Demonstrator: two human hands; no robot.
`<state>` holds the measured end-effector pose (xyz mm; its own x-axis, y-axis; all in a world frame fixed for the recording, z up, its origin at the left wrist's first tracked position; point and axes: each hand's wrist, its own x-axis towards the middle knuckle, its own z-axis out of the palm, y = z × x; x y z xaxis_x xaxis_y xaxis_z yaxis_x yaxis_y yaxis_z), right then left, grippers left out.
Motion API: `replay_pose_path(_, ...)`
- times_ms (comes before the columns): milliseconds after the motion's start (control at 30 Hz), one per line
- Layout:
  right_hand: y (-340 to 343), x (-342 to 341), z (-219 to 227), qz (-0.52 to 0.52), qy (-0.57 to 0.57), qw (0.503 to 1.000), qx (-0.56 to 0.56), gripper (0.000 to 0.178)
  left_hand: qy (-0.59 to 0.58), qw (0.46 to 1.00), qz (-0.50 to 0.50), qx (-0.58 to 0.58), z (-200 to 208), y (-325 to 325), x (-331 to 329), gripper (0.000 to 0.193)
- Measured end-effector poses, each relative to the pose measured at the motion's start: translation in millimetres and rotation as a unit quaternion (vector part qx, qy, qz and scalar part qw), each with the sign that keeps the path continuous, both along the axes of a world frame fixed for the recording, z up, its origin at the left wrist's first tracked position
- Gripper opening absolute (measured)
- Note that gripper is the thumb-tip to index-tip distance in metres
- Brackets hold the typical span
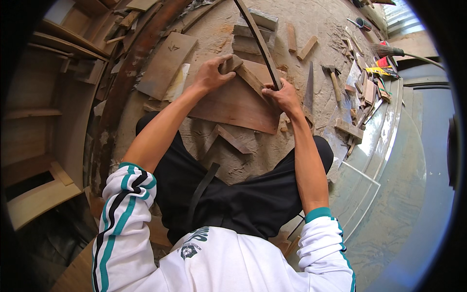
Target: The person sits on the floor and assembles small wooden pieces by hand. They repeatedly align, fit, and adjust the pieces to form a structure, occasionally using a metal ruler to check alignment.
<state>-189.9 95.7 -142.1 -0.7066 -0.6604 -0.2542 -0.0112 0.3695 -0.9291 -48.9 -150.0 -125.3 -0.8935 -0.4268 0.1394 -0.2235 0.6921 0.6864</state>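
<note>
My left hand (212,74) is closed round the upper end of an angled wooden piece (252,80), at its corner. At the lower end of that piece is my right hand (284,96), fingers closed on a long, narrow dark strip (260,41) that rises past the top edge of the view. Whether the right fingers also grip the wooden piece is hard to see. Beneath both hands lies a brown plywood board (233,113). A second angled wooden piece (227,139) rests on the ground between my legs.
Grey blocks (250,36) stand beyond the board. On the right lie a handsaw (310,87), a hammer (334,80), wood offcuts (368,92) and glass sheets (389,180). A wooden cabinet (73,107) stands left, behind a rusty beam (129,78). Another plywood piece (168,63) lies nearby.
</note>
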Motion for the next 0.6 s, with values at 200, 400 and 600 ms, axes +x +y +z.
replay_pose_path(200,-0.5,-0.9,2.5,0.007,0.016,1.0,0.023,0.034,0.067,0.997,-0.018,-0.027,-12.2,-5.8,-5.1,0.059)
replay_pose_path(400,-14.2,-10.3,12.8,0.037,0.063,0.995,0.07,0.04,0.071,0.997,-0.003,-0.042,-16.0,2.1,-3.2,0.057)
replay_pose_path(600,-69.2,-6.5,27.6,0.06,0.104,0.992,0.037,0.052,0.068,0.997,-0.003,-0.031,-14.7,-0.6,-9.2,0.057)
